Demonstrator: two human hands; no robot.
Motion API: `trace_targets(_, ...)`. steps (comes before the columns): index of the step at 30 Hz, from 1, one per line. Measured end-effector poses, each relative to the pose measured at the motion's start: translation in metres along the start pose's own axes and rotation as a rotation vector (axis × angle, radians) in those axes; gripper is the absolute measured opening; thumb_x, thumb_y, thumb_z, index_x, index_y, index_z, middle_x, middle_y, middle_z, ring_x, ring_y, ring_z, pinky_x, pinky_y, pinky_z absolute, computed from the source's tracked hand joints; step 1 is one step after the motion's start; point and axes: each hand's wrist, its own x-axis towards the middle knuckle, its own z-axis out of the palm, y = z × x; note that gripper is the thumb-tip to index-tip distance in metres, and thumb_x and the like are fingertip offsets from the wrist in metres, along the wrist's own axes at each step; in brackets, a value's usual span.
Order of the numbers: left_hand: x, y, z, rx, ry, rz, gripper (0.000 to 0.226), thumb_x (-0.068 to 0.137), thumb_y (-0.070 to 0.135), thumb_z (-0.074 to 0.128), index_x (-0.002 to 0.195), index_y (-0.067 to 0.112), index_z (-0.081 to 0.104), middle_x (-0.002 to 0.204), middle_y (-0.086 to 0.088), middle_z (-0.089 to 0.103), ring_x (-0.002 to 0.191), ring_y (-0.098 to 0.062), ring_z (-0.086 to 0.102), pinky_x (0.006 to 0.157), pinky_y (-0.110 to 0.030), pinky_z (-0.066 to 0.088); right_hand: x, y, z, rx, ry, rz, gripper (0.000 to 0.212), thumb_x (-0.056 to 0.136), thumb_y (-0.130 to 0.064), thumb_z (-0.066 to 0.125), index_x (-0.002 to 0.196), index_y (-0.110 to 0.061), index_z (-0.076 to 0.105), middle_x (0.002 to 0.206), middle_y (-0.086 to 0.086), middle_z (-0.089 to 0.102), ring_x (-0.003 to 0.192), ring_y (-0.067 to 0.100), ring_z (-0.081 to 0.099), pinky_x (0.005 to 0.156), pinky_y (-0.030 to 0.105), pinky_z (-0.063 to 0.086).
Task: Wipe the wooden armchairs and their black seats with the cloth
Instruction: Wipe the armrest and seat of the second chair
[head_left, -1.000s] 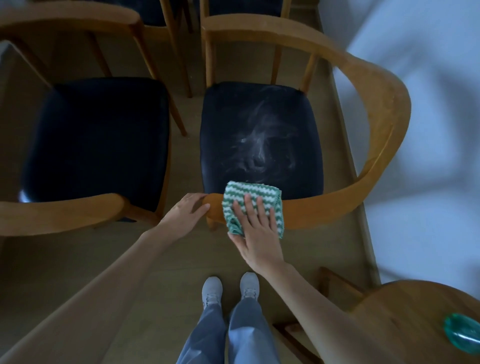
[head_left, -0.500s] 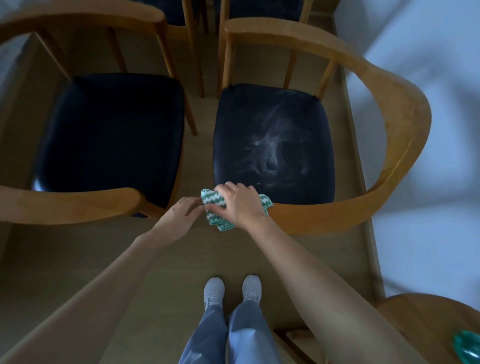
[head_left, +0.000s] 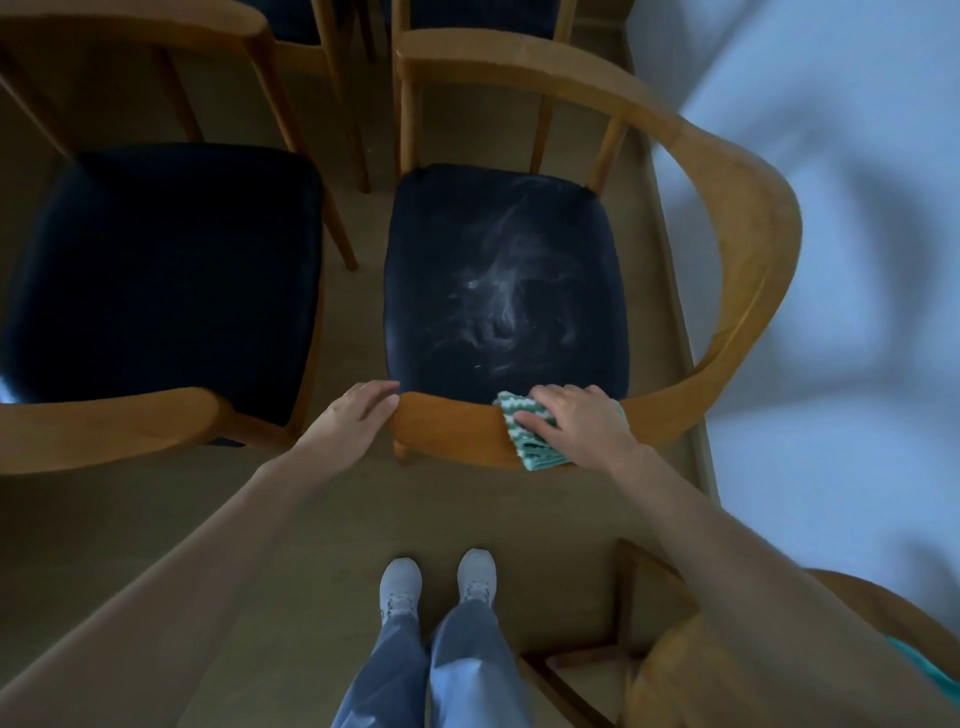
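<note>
On the armchair (head_left: 452, 431) rail, the right hand's (head_left: 582, 421) grip holds the half-covered cloth (head_left: 532, 449); left hand (head_left: 353, 421) seemingly flat.

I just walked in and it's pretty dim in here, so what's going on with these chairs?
A person is standing behind a wooden armchair and wiping it. Their right hand holds a green-and-white striped cloth against the curved back rail, while the left hand rests on the rail's left end. The black seat shows whitish, dusty smears. A second armchair stands just to the left.
</note>
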Motion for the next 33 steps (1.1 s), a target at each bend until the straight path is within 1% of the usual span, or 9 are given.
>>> trace_targets(7, 0.016, 0.017, 0.017, 0.031, -0.018, 0.03, 0.034, 0.101, 0.032, 0.034, 0.126, 0.022, 0.054, 0.128, 0.005, 0.049, 0.11, -0.005, 0.04, 0.094, -0.023, 0.03, -0.02, 0.109, -0.024, -0.142, -0.146, 0.131, 0.05, 0.097, -0.053, 0.023, 0.112, -0.02, 0.056, 0.113, 0.0, 0.063, 0.108, 0.019, 0.055, 0.09, 0.036, 0.034)
trace_targets(10, 0.022, 0.022, 0.02, 0.022, -0.028, -0.007, 0.031, 0.101, 0.034, 0.032, 0.113, 0.025, 0.059, 0.12, 0.006, 0.049, 0.105, -0.01, 0.045, 0.093, -0.031, 0.041, -0.017, 0.151, -0.035, -0.162, -0.19, 0.161, 0.049, 0.097, -0.052, 0.025, 0.11, -0.02, 0.059, 0.112, 0.0, 0.064, 0.109, 0.019, 0.054, 0.095, 0.035, 0.03)
trace_targets(13, 0.026, 0.022, 0.022, 0.017, -0.007, -0.027, 0.03, 0.101, 0.035, 0.032, 0.103, 0.026, 0.061, 0.118, 0.005, 0.052, 0.105, -0.014, 0.048, 0.089, -0.029, 0.037, -0.01, 0.183, -0.045, -0.261, -0.231, 0.137, 0.047, 0.097, -0.051, 0.024, 0.109, -0.023, 0.06, 0.116, -0.002, 0.063, 0.115, 0.017, 0.051, 0.103, 0.033, 0.023)
trace_targets(17, 0.028, 0.023, 0.022, 0.031, 0.0, -0.064, 0.035, 0.1, 0.038, 0.031, 0.104, 0.025, 0.063, 0.119, 0.003, 0.053, 0.106, -0.016, 0.05, 0.086, -0.028, 0.036, -0.001, 0.214, -0.062, -0.435, -0.212, 0.121, 0.048, 0.098, -0.049, 0.023, 0.119, -0.025, 0.058, 0.127, -0.005, 0.059, 0.124, 0.012, 0.046, 0.114, 0.036, 0.012)
trace_targets(20, 0.029, 0.025, 0.023, 0.037, 0.02, -0.083, 0.037, 0.101, 0.038, 0.03, 0.105, 0.024, 0.064, 0.118, 0.003, 0.053, 0.104, -0.015, 0.05, 0.08, -0.026, 0.036, -0.002, 0.223, -0.067, -0.508, -0.137, 0.165, 0.051, 0.097, -0.049, 0.023, 0.123, -0.023, 0.058, 0.131, -0.003, 0.056, 0.129, 0.014, 0.043, 0.116, 0.04, 0.005)
trace_targets(23, 0.027, 0.024, 0.026, 0.007, 0.033, -0.091, 0.037, 0.101, 0.038, 0.03, 0.106, 0.023, 0.064, 0.114, 0.003, 0.055, 0.099, -0.014, 0.051, 0.071, -0.022, 0.037, -0.018, 0.214, -0.046, -0.361, 0.018, 0.192, 0.076, 0.089, -0.061, 0.012, 0.119, -0.014, 0.063, 0.129, 0.006, 0.058, 0.13, 0.023, 0.042, 0.115, 0.047, 0.003)
trace_targets(25, 0.026, 0.024, 0.027, -0.003, 0.029, -0.084, 0.036, 0.101, 0.038, 0.031, 0.107, 0.023, 0.063, 0.114, 0.002, 0.056, 0.101, -0.015, 0.051, 0.079, -0.026, 0.037, -0.033, 0.2, -0.028, -0.22, 0.094, 0.201, 0.084, 0.084, -0.059, 0.004, 0.118, -0.011, 0.063, 0.13, 0.009, 0.057, 0.133, 0.026, 0.04, 0.114, 0.05, 0.006)
trace_targets(29, 0.023, 0.024, 0.025, 0.035, 0.006, -0.065, 0.032, 0.1, 0.036, 0.033, 0.114, 0.024, 0.06, 0.114, 0.005, 0.053, 0.102, -0.013, 0.048, 0.084, -0.027, 0.035, -0.048, 0.165, -0.002, 0.049, 0.191, 0.306, 0.076, 0.088, -0.056, 0.007, 0.128, -0.012, 0.054, 0.14, 0.008, 0.047, 0.139, 0.024, 0.028, 0.115, 0.048, 0.016)
trace_targets(33, 0.019, 0.02, 0.024, 0.07, 0.001, -0.031, 0.03, 0.1, 0.035, 0.036, 0.123, 0.026, 0.053, 0.115, 0.006, 0.051, 0.103, -0.012, 0.046, 0.084, -0.027, 0.035, -0.054, 0.133, 0.014, 0.285, 0.295, 0.504, 0.055, 0.099, -0.045, 0.027, 0.147, -0.017, 0.028, 0.158, 0.004, 0.014, 0.146, 0.022, 0.002, 0.117, 0.044, 0.01)
